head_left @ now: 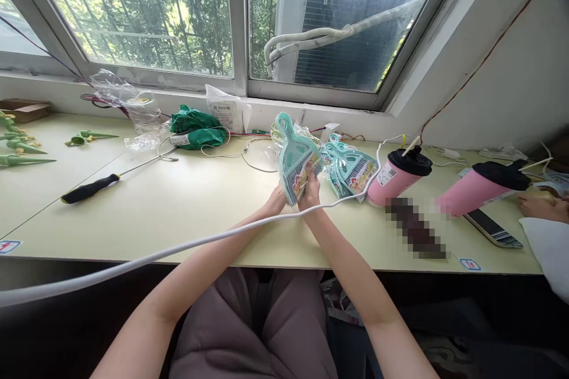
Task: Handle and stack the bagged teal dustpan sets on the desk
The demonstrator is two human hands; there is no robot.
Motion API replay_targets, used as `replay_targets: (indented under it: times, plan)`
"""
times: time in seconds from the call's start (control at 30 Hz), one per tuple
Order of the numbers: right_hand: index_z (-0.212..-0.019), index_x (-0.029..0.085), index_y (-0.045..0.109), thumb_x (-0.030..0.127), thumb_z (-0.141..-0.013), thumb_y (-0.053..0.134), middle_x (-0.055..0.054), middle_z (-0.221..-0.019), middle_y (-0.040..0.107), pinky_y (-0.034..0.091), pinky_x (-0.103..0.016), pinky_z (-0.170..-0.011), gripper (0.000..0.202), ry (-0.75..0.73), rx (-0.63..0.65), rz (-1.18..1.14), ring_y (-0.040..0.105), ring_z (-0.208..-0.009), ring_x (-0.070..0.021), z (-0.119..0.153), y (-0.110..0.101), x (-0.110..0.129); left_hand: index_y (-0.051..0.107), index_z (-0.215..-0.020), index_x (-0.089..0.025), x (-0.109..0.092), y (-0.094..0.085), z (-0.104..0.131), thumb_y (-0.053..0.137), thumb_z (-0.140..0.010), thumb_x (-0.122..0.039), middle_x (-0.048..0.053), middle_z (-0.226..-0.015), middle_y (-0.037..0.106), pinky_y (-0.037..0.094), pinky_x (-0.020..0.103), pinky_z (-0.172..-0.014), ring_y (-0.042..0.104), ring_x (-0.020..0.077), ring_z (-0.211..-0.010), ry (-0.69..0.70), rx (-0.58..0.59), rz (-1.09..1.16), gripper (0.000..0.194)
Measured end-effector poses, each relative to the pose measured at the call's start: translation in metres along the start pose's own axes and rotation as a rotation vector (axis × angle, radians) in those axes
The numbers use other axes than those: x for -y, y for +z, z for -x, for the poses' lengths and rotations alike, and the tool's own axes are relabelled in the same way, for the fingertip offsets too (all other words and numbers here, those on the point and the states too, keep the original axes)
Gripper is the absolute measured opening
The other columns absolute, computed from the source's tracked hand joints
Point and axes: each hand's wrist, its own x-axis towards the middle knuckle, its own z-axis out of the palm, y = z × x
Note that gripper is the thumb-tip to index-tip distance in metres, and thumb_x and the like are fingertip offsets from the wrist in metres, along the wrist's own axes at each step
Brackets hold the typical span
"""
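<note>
Bright daylight floods through the wide aluminium-framed window [240, 23], evenly lighting the pale green desk [186, 213]; shadows are soft, edges bow with wide-angle distortion, and one patch is pixelated.

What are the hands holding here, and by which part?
Both the left hand and right hand hold a teal mini dustpan set by its wide lower end, handle pointing up.

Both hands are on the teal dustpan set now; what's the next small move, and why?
Probably set the teal dustpan set down on the bare table in front. The left hand and right hand hold it tilted above the surface, the white cable runs under the wrists, and the pile of similar sets lies just to the right.
</note>
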Motion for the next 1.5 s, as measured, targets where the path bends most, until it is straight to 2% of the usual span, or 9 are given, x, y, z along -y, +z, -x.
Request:
replay_targets:
  times: [0.1, 0.23, 0.33, 0.47, 0.6, 0.77, 0.97, 1.27, 1.5]
  plan:
    - [-0.099, 0.021, 0.059, 0.045, -0.082, 0.064, 0.002, -0.085, 0.073, 0.060, -0.028, -0.070, 0.030, -0.055, -0.139, -0.024, 0.070, -0.074, -0.0122, -0.017, -0.011, -0.002, 0.031, -0.144, -0.018, 0.007, -0.001, 0.007, 0.019, -0.099, -0.050, 0.013, -0.144, 0.050, 0.054, 0.031, -0.085, 0.056, 0.0244, -0.123, 0.047, -0.004, 0.126, 0.057]
    - [-0.104, 0.021, 0.058, 0.045, -0.087, 0.056, 0.001, -0.088, 0.072, 0.059, -0.028, -0.068, 0.030, -0.040, -0.221, -0.008, 0.069, -0.072, -0.0124, -0.021, -0.017, -0.007, 0.011, -0.152, -0.022, 0.005, -0.003, 0.013, 0.059, -0.080, -0.062, 0.015, -0.138, 0.056, 0.054, 0.036, -0.083, 0.063, 0.0289, -0.113, 0.070, -0.015, -0.132, 0.096]
    - [-0.109, 0.021, 0.057, 0.043, -0.088, 0.055, 0.000, -0.089, 0.072, 0.058, -0.026, -0.070, 0.030, -0.059, -0.192, 0.004, 0.069, -0.073, -0.0122, -0.019, -0.017, -0.009, 0.008, -0.153, -0.021, 0.004, -0.001, 0.013, 0.070, -0.075, -0.051, 0.015, -0.129, 0.063, 0.053, 0.041, -0.086, 0.064, 0.0322, -0.110, 0.009, -0.073, -0.322, 0.104]
    - [-0.110, 0.020, 0.057, 0.041, -0.090, 0.053, 0.000, -0.090, 0.072, 0.058, -0.026, -0.075, 0.030, -0.080, -0.149, 0.011, 0.069, -0.078, -0.0116, -0.020, -0.015, -0.009, 0.000, -0.155, -0.021, 0.008, 0.000, 0.011, 0.068, -0.077, -0.042, 0.014, -0.130, 0.063, 0.054, 0.042, -0.088, 0.062, 0.0319, -0.117, 0.036, -0.152, -0.274, 0.106]
    - [-0.107, 0.020, 0.056, 0.043, -0.086, 0.058, 0.000, -0.092, 0.072, 0.058, -0.027, -0.076, 0.031, -0.025, 0.030, 0.069, 0.069, -0.079, -0.0125, -0.023, -0.016, -0.011, -0.010, -0.154, -0.017, 0.011, -0.004, 0.008, 0.075, -0.070, -0.041, 0.016, -0.130, 0.062, 0.050, 0.044, -0.098, 0.060, 0.0332, -0.120, 0.063, -0.269, -0.287, 0.121]
    - [-0.102, 0.022, 0.055, 0.027, -0.080, 0.065, 0.002, -0.091, 0.071, 0.057, -0.024, -0.068, 0.024, 0.053, 0.148, 0.157, 0.068, -0.078, -0.0121, -0.023, -0.016, -0.011, -0.005, -0.154, -0.021, 0.018, -0.009, 0.001, 0.070, -0.076, -0.033, 0.013, -0.126, 0.065, 0.053, 0.043, -0.093, 0.066, 0.0287, -0.109, 0.040, -0.387, -0.218, 0.109]
    - [-0.090, 0.023, 0.051, 0.014, -0.077, 0.058, 0.003, -0.081, 0.069, 0.055, -0.025, -0.057, 0.017, 0.137, 0.293, 0.207, 0.065, -0.069, -0.0134, -0.027, -0.014, -0.004, -0.006, -0.155, -0.026, 0.027, -0.015, -0.007, 0.068, -0.079, -0.032, 0.009, -0.122, 0.067, 0.058, 0.038, -0.081, 0.071, 0.0232, -0.090, 0.050, -0.408, -0.055, 0.106]
    - [-0.095, 0.024, 0.051, 0.012, -0.073, 0.066, 0.005, -0.086, 0.068, 0.057, -0.022, -0.066, 0.030, 0.102, 0.252, 0.203, 0.067, -0.078, -0.0111, -0.030, -0.018, -0.003, -0.008, -0.155, -0.026, 0.030, -0.014, -0.008, 0.070, -0.075, -0.028, 0.009, -0.118, 0.069, 0.059, 0.034, -0.075, 0.070, 0.0174, -0.076, 0.077, -0.316, 0.001, 0.111]
    - [-0.096, 0.023, 0.053, 0.011, -0.073, 0.068, 0.003, -0.090, 0.070, 0.059, -0.025, -0.076, 0.030, 0.125, 0.252, 0.150, 0.069, -0.085, -0.0130, -0.032, -0.016, -0.007, -0.010, -0.154, -0.028, 0.027, -0.016, -0.009, 0.067, -0.075, -0.027, 0.009, -0.122, 0.066, 0.058, 0.028, -0.062, 0.067, 0.0145, -0.069, 0.050, -0.339, 0.033, 0.110]
